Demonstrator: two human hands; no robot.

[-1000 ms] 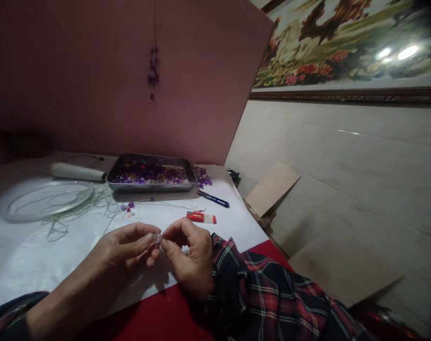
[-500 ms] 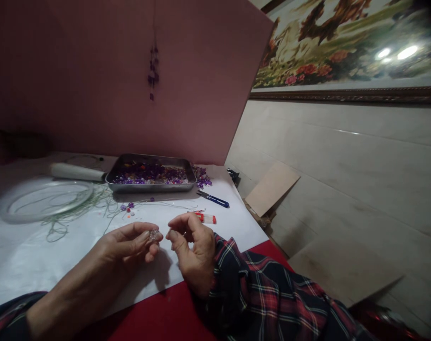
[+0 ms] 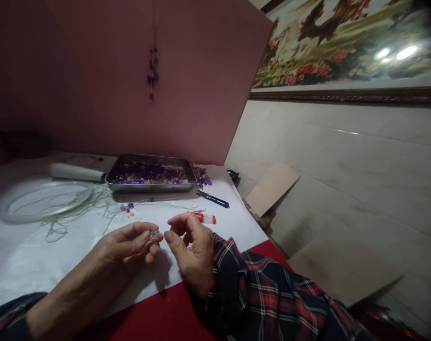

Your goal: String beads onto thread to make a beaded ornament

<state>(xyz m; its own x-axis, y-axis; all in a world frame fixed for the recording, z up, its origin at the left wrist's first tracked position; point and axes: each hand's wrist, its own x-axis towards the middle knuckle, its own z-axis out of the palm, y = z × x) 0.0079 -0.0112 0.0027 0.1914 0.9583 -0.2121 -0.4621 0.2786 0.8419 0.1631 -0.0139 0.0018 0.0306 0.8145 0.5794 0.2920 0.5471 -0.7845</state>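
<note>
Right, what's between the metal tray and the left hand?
In the head view, a few small loose beads, some purple, and strands of greenish thread lie between the metal tray and the left hand, on the white sheet.

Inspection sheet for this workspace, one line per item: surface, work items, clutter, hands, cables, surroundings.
Surface: white sheet, red area along the near side.
Work items: clear bead cluster in left hand; tray of mixed beads, mostly purple.
Clutter: tangled green thread, loose beads, snips, red case partly hidden.
Hands: left pinches cluster; right hand close by, fingertips parted, nothing seen between.
Cables: nothing seen.
Surroundings: pink panel behind, framed picture on right wall.
</note>
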